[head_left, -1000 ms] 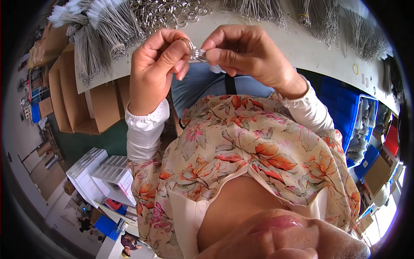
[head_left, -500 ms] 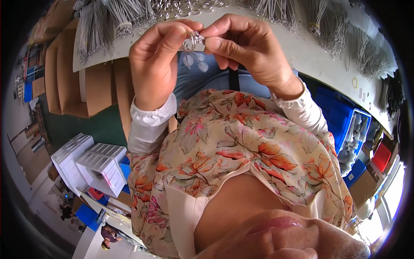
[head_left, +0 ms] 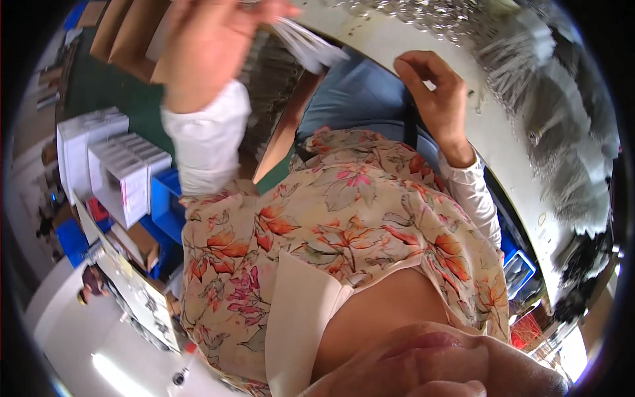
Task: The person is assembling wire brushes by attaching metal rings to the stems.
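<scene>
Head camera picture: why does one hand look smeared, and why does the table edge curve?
Head view: the left hand and the pale strips it holds are motion-blurred; the right hand is sharper. The fisheye lens bends the white table edge, and the corners go black.

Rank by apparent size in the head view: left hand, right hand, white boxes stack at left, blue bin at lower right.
1. Left hand, blurred and nearest the camera, so its size is inflated.
2. White boxes stack, about on par with the left hand; unsure.
3. Right hand.
4. Blue bin, mostly hidden.
</scene>
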Action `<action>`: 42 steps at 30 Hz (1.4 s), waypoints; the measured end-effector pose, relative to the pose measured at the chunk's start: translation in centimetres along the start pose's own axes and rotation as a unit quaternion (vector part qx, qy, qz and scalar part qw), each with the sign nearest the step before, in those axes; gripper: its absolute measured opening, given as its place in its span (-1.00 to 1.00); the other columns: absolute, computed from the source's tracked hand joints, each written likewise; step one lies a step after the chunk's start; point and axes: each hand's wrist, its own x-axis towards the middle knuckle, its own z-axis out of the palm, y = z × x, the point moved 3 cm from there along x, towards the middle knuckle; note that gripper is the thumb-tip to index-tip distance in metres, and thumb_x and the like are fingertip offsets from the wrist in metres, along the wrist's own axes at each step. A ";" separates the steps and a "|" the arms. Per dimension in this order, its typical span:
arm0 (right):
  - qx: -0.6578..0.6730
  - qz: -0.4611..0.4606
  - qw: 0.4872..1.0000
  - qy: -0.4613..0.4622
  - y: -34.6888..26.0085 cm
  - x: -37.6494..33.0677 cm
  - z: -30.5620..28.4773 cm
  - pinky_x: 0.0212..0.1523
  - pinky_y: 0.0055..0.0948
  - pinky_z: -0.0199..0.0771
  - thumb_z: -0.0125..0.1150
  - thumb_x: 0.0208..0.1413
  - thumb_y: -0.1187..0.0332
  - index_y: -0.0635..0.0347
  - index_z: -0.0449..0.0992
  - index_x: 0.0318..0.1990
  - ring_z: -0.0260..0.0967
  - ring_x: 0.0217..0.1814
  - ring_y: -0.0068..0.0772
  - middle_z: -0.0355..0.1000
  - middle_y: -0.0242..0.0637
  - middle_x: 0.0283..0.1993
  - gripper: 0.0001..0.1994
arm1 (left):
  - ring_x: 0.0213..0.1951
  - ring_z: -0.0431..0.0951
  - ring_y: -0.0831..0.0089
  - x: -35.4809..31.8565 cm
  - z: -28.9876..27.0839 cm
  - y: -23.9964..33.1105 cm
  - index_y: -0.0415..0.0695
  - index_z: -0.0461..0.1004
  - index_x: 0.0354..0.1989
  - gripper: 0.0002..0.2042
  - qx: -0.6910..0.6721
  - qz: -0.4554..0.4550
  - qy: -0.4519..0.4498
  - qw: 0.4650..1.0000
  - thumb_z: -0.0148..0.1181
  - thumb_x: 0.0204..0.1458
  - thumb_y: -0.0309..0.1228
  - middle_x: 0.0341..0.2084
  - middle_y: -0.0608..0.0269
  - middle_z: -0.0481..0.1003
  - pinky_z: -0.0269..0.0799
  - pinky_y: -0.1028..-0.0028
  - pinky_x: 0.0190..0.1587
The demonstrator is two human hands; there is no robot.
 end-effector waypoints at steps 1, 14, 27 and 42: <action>-0.031 0.003 0.999 -0.016 0.2 -0.1 0.2 -0.41 -0.62 0.40 0.28 -0.02 0.46 0.25 0.54 -0.33 0.42 -0.45 -0.61 0.49 -0.36 -0.44 -0.90 | -0.56 0.40 0.49 -0.7 -1.6 1.9 -0.24 0.38 -0.39 -0.77 0.080 0.028 -0.026 0.996 -0.09 0.21 -0.35 -0.52 0.18 0.42 0.48 0.42 -0.27; -0.194 -0.077 0.976 -0.070 2.1 0.3 1.4 -0.65 -0.60 0.25 0.30 -0.11 0.52 0.21 0.52 -0.43 0.29 -0.69 -0.57 0.40 -0.33 -0.58 -0.92 | -0.30 0.52 0.03 -11.2 -17.7 -26.9 -0.15 0.44 -0.30 -0.84 0.675 -0.191 -0.183 0.689 0.00 -0.03 -0.41 -0.40 0.01 0.51 0.40 0.12 -0.27; -0.266 -0.095 0.953 -0.111 -0.9 -1.5 -0.8 -0.66 -0.50 0.29 0.34 -0.20 0.54 0.15 0.50 -0.47 0.32 -0.68 -0.45 0.40 -0.36 -0.56 -0.87 | -0.08 0.46 0.09 -11.6 -23.7 -39.6 -0.08 0.50 -0.19 -0.66 0.586 -0.464 0.071 0.661 0.05 -0.03 -0.12 -0.09 0.01 0.45 0.30 0.13 0.03; -0.368 -0.172 0.891 -0.203 -8.1 -3.5 -1.7 -0.74 -0.55 0.17 0.32 -0.31 0.56 0.18 0.44 -0.55 0.25 -0.73 -0.47 0.27 -0.39 -0.69 -0.84 | 0.27 0.01 0.09 -12.1 -19.9 -36.3 0.11 0.18 0.20 -0.38 0.745 -0.256 0.071 0.612 0.22 -0.11 -0.22 0.24 0.10 0.05 -0.10 0.03 0.27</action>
